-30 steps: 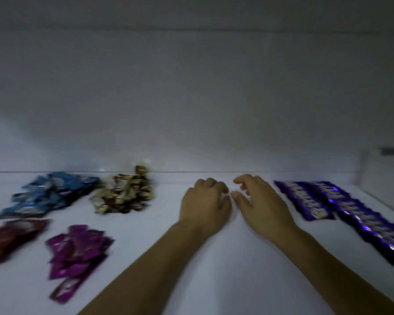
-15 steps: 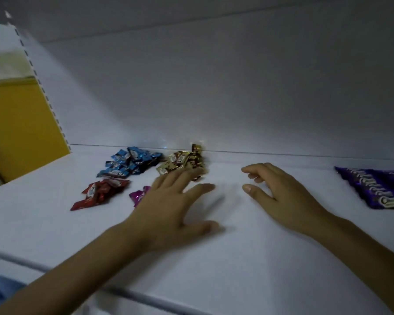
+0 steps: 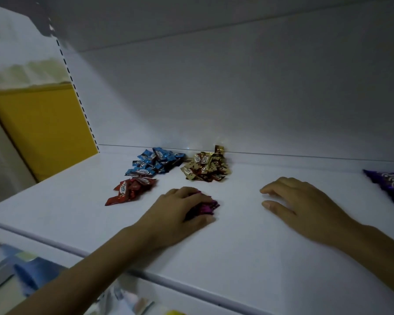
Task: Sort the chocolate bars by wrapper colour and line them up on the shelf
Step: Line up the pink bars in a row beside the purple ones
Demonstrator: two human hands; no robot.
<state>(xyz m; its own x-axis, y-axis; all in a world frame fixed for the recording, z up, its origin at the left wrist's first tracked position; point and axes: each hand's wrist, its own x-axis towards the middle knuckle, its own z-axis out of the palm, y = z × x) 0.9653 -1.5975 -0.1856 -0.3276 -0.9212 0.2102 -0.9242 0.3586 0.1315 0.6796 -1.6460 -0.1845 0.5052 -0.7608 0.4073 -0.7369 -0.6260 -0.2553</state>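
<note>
On the white shelf (image 3: 248, 246) lie piles of small wrapped chocolates: blue ones (image 3: 155, 163) at the back, gold-brown ones (image 3: 206, 167) beside them, red ones (image 3: 130, 189) nearer the front left. My left hand (image 3: 180, 212) covers the magenta pile (image 3: 206, 206) with its fingers curled round the wrappers. To the right, my right hand (image 3: 305, 208) rests flat on the shelf with relaxed fingers and holds nothing. Purple bars (image 3: 391, 187) lie at the far right edge, partly cut off.
The shelf's back wall rises behind the piles. A yellow panel (image 3: 43, 130) stands beyond the shelf's left end. Below the front edge (image 3: 123, 271) a lower level shows blurred items.
My left hand moved left and came down on the magenta pile, fingers curling round it. The view swung left, so the purple bars slid toward the right edge. My right hand stayed put.
</note>
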